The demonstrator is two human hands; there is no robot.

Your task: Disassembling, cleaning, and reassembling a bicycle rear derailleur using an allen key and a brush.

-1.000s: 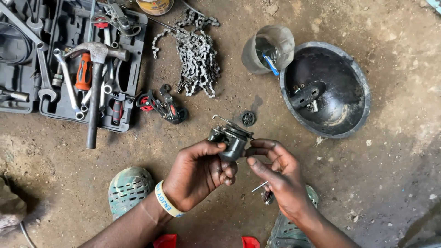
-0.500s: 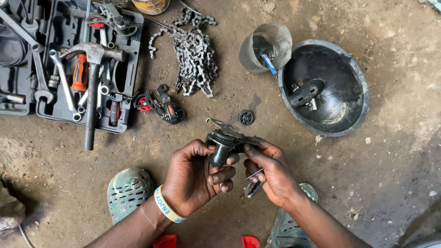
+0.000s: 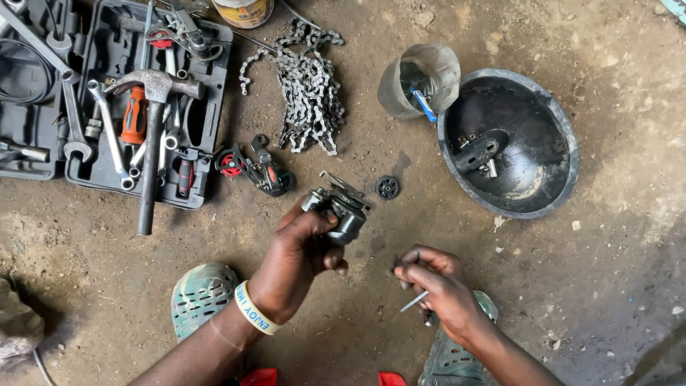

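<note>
A: Right hand (image 3: 439,289) has let go of the metal part (image 3: 341,211) and dropped away toward the sandal.
B: Yes, left hand (image 3: 300,261) grips it alone now, and the part's tilted over.

Tool case (image 3: 107,179) at ground's left edge, hammer (image 3: 153,136) lying on it. Chain (image 3: 307,93) right of case; derailleur (image 3: 254,169) below chain. Cup (image 3: 418,78) touching bowl (image 3: 511,143) on its left; small cog (image 3: 386,187) between derailleur and bowl.

The left hand (image 3: 304,250) grips a dark metal bicycle part (image 3: 341,209); the right hand (image 3: 437,286) pinches a thin metal pin (image 3: 414,302) nearby.
</note>
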